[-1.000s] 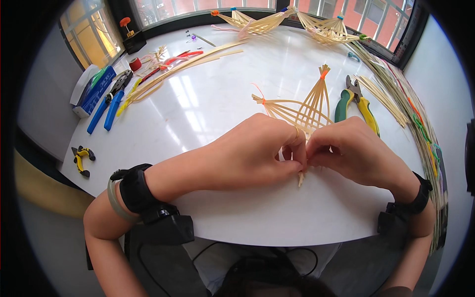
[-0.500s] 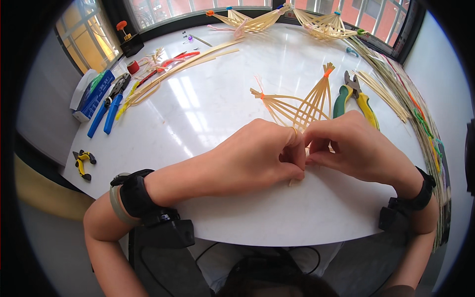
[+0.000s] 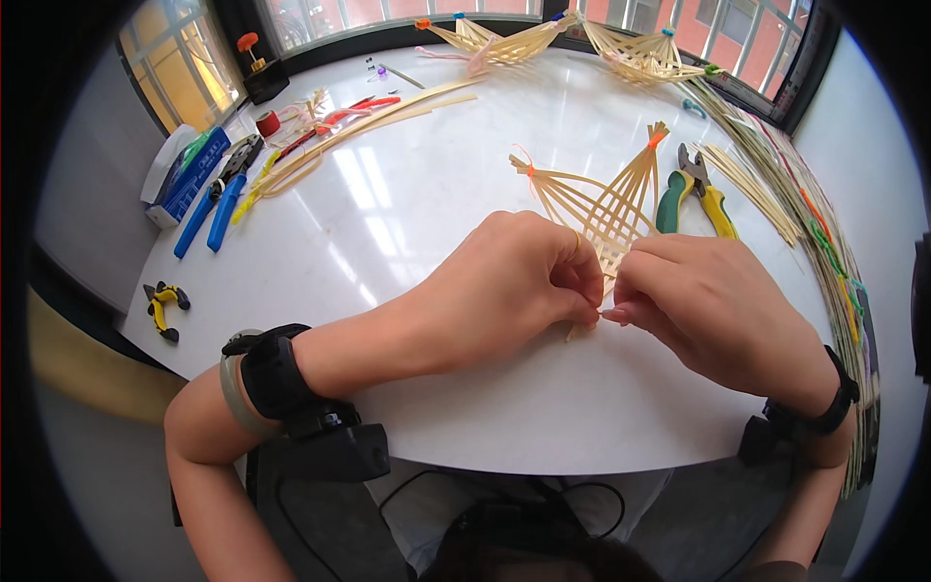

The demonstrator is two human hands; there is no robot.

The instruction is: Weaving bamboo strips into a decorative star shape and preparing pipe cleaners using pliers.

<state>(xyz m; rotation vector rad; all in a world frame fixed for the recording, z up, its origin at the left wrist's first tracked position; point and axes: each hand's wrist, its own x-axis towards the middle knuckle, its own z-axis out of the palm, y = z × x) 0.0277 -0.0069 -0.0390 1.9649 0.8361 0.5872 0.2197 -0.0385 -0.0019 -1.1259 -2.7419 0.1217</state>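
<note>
At my far left, on the smooth, white, glossy table (image 3: 485,422), lay the small pliers (image 3: 166,310), yellow-handled with dark ends. Beyond them stood the blue box (image 3: 186,194), a flat-sided carton with pale print on its side that I couldn't make out. Against it lay the cutter (image 3: 225,199), dark metal at the head, long blue grips spread toward me. Next came the red spool (image 3: 268,123), a squat cylinder, then the loose strips (image 3: 364,124), flat, pale and gently curved. At the back by the window sat a finished weave (image 3: 504,45), its ends bound in bright colours.

My left hand (image 3: 524,281) had thumb and fingers pinched on the near end of the weave (image 3: 611,209). That piece lay in front of me, right of the table's middle: slim, flat, straw-coloured strips crossing in an open lattice. Two orange-tied tips pointed away from me, one up-left, one up-right; its long axis ran from my fingers away and slightly right.

My right hand (image 3: 718,306) was curled, thumb and fingertips drawn together right beside the left's; I couldn't tell what they gripped. Just beyond it were the big pliers (image 3: 695,194), green and yellow, then the thin sticks (image 3: 752,194) and long stalks (image 3: 824,242).
</note>
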